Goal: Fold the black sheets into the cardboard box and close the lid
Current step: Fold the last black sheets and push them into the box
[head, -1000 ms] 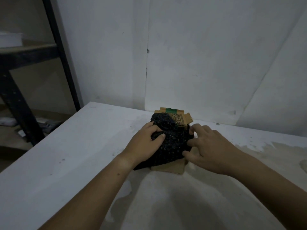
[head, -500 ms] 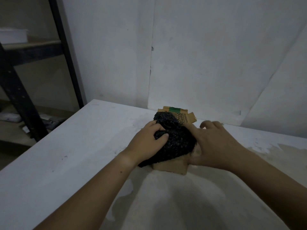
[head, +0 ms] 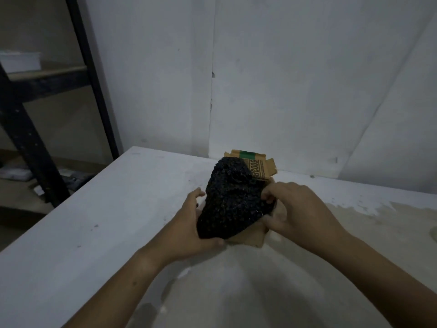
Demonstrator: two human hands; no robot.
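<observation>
A bundle of bumpy black sheets (head: 233,202) bulges out of a small cardboard box (head: 250,237) on the white table (head: 94,221). The box's lid flap (head: 259,165), printed and with a green strip, stands open behind the bundle. My left hand (head: 192,223) cups the bundle's left and lower side, thumb under its near edge. My right hand (head: 293,209) pinches the bundle's right edge at the box's right wall. Most of the box is hidden under the sheets and my hands.
White wall panels (head: 283,79) rise right behind the box. A dark metal shelf rack (head: 28,129) stands to the left beyond the table's edge, with a white box (head: 21,61) on one shelf. The tabletop's near right part is worn to beige (head: 272,280).
My left hand slid off the top of the sheets to their left and lower side. My right hand shifted from lying flat on the box's right side to pinching the sheets' right edge.
</observation>
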